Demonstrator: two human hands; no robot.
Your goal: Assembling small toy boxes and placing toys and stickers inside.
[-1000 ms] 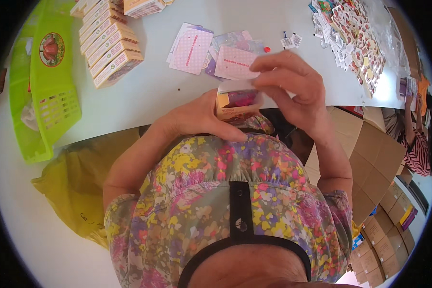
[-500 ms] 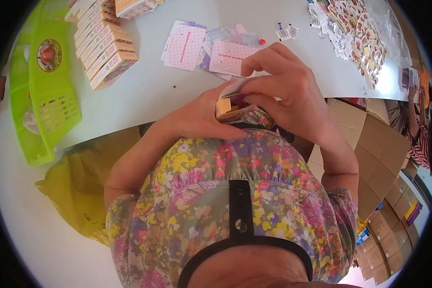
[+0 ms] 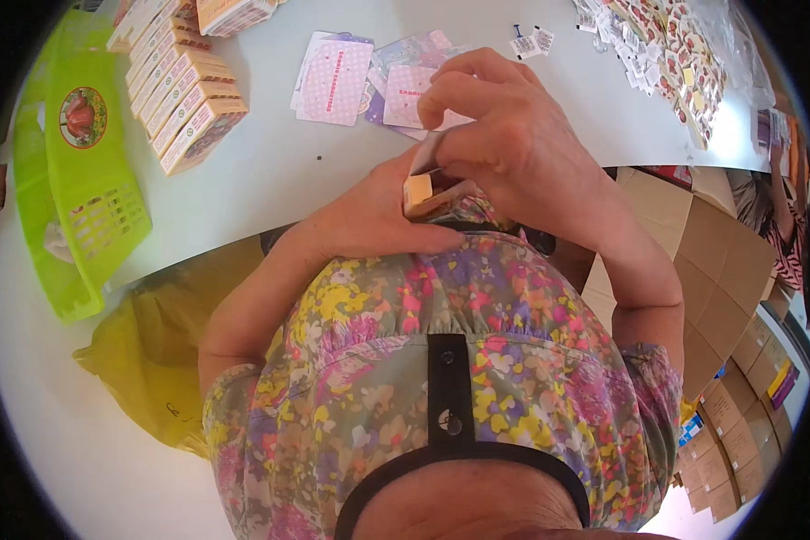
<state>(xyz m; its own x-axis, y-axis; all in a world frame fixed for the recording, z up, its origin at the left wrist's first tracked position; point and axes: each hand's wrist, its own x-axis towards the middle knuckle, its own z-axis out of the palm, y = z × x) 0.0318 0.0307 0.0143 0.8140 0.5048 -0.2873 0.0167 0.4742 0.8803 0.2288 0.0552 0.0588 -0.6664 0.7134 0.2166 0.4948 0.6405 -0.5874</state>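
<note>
Close to my body at the table's near edge, my left hand is wrapped round a small carton box with its end open. A pale orange flap shows at the opening, and a whitish flap stands up beside it. Over the opening is my right hand, its fingers curled, the lower fingertips at or inside the box. What those fingertips pinch is hidden. Just beyond my hands lie pink and purple printed cards, some partly covered by my right hand.
A row of similar closed boxes stands at the far left beside a lime-green plastic basket. Small stickers are heaped at the far right. Cardboard cartons are on the right, and a yellow bag hangs at the left.
My right hand has shifted slightly left and farther over the box opening, its fingers more curled. My left hand keeps its hold. The whole view has shifted a little.
</note>
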